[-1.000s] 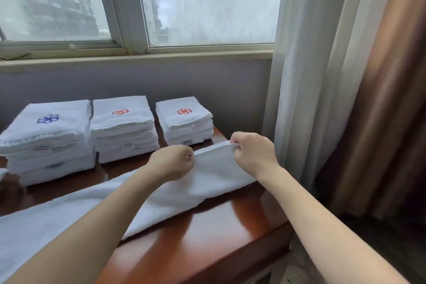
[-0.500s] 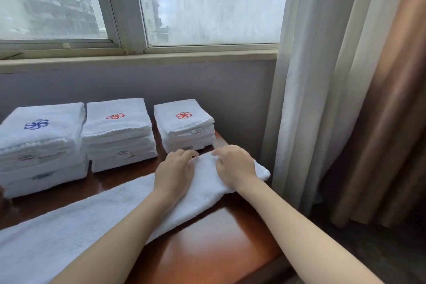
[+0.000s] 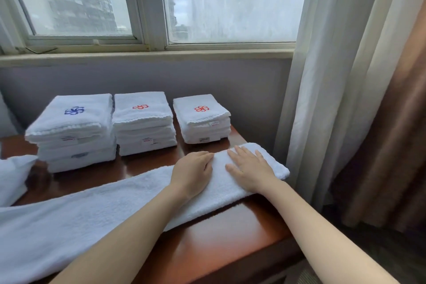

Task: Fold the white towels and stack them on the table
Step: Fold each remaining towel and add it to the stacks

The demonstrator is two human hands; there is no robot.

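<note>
A long white towel [image 3: 96, 212], folded into a narrow strip, lies diagonally across the brown wooden table [image 3: 221, 246]. Its far end reaches the table's right edge. My left hand [image 3: 192, 174] lies flat on the towel near that end, fingers straight. My right hand [image 3: 250, 169] presses flat on the towel's end beside it, fingers spread. Behind them stand three stacks of folded white towels: a left stack with a blue emblem [image 3: 71, 131], a middle stack with a red emblem [image 3: 143, 122] and a right stack with a red emblem [image 3: 201, 117].
More white cloth [image 3: 12, 177] lies at the table's left edge. A grey wall and a window sill run behind the stacks. White sheer and brown curtains [image 3: 345, 90] hang close to the table's right side. The table's front right corner drops off to the floor.
Both hands pinched the towel's raised end a second ago. They have laid it down on the table and now lie flat on it, fingers opened.
</note>
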